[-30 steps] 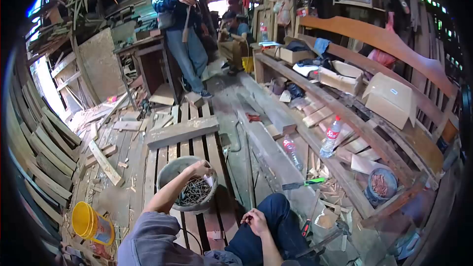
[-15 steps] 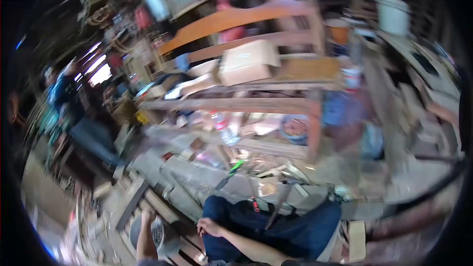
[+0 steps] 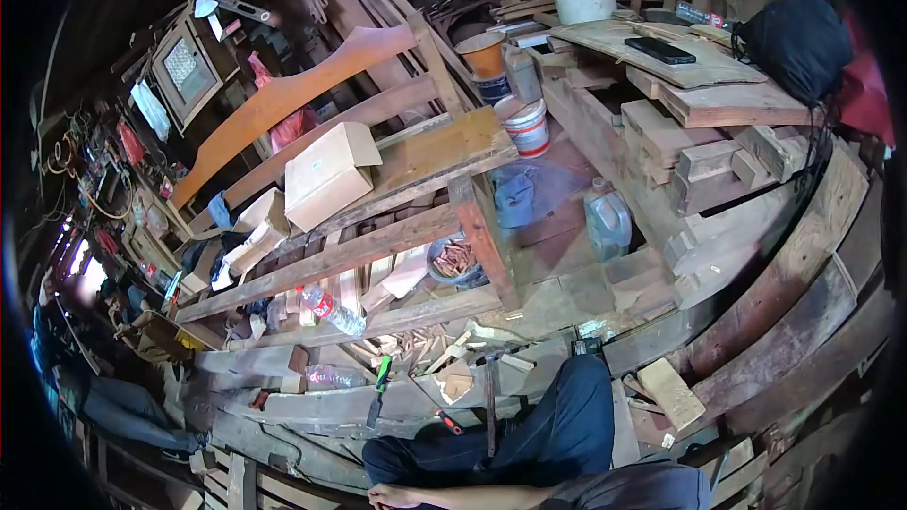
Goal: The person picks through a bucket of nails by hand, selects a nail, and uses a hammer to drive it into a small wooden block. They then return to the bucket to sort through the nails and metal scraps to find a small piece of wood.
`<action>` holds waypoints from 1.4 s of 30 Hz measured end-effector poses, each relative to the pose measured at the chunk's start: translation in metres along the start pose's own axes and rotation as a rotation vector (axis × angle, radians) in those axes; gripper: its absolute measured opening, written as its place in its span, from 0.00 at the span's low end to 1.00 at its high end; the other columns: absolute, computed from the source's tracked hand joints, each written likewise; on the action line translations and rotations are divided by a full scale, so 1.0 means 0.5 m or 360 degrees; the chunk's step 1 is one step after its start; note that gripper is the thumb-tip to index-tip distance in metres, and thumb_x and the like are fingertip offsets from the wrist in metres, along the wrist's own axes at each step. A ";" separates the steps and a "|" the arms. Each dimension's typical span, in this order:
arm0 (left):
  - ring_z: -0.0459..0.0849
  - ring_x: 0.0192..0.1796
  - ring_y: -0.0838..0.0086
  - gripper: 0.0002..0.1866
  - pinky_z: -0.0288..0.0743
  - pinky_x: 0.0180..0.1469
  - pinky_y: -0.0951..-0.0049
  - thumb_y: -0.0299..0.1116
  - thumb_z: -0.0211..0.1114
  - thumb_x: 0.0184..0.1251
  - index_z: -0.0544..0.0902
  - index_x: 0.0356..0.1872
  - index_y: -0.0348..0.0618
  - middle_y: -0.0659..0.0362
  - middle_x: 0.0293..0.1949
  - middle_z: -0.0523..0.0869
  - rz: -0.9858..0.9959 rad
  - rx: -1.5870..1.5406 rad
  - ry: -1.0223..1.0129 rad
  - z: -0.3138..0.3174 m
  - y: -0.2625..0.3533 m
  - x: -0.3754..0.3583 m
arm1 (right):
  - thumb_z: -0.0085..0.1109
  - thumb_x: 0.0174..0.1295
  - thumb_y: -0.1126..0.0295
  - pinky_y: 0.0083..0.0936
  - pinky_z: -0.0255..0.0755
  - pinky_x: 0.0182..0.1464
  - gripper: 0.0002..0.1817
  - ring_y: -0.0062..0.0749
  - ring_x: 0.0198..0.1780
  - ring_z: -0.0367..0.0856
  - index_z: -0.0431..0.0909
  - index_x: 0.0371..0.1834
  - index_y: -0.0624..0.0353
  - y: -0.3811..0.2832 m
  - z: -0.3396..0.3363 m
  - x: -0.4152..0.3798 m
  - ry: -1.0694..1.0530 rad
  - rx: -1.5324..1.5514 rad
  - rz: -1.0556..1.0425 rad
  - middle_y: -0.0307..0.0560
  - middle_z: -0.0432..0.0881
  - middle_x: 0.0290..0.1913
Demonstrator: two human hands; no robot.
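Observation:
At the bottom edge, my right hand [image 3: 392,496] lies beside the dark trousers [image 3: 557,416] of my bent legs. Its fingers are partly cut off by the frame, so their grip is unclear. My left hand is out of view. Ahead of my legs, a green-handled chisel [image 3: 381,387] lies on a long grey beam [image 3: 321,409]. A tool with a red and black handle [image 3: 449,423] and a dark upright metal tool [image 3: 491,406] are near my knees. Wood chips and offcuts [image 3: 453,349] are scattered beyond the beam.
A wooden bench [image 3: 406,146] carries an open cardboard box [image 3: 326,175]. Below are a plastic bottle [image 3: 331,310] and a basin of chips [image 3: 456,260]. Stacked timber [image 3: 727,146], a phone [image 3: 659,50] and a black bag [image 3: 798,45] stand right. Another person's legs [image 3: 132,416] show left.
The view has swung right and is sharper. My left hand has gone out of frame. My right hand now appears lower, at the bottom edge. More timber and the black bag have come into view.

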State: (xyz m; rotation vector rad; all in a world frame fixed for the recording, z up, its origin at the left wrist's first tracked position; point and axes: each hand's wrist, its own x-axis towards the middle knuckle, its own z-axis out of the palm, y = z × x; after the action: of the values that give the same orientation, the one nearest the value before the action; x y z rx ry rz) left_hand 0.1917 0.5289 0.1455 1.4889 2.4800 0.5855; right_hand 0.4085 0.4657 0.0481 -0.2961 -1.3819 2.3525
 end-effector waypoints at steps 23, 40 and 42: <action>0.86 0.35 0.55 0.13 0.79 0.40 0.60 0.41 0.67 0.51 0.86 0.29 0.40 0.47 0.31 0.87 0.0197 -0.0267 -0.0276 0.060 0.048 0.105 | 0.54 0.69 0.71 0.20 0.74 0.31 0.07 0.21 0.28 0.77 0.71 0.46 0.59 -0.243 -0.164 -0.281 0.0695 -0.0564 -0.0237 0.41 0.81 0.33; 0.85 0.34 0.56 0.11 0.79 0.41 0.63 0.39 0.67 0.50 0.85 0.30 0.42 0.50 0.31 0.86 0.0173 -0.0345 -0.0326 0.040 -0.005 0.102 | 0.62 0.58 0.58 0.40 0.66 0.69 0.53 0.58 0.66 0.74 0.38 0.82 0.59 -1.142 -0.335 -1.019 0.3561 -0.1650 -0.0757 0.64 0.70 0.70; 0.85 0.34 0.57 0.11 0.79 0.41 0.64 0.39 0.67 0.50 0.85 0.30 0.42 0.50 0.31 0.86 0.0145 -0.0354 -0.0325 0.029 -0.034 0.095 | 0.62 0.58 0.55 0.37 0.59 0.74 0.55 0.56 0.73 0.67 0.37 0.80 0.68 -1.160 -0.349 -1.013 0.3689 -0.1630 -0.0677 0.60 0.65 0.74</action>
State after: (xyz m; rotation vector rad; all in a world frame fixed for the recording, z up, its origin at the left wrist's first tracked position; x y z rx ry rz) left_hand 0.1605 0.5666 0.1270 1.4985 2.1284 0.6649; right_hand 1.0611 0.6343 0.4595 -1.7659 -0.7180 -0.1747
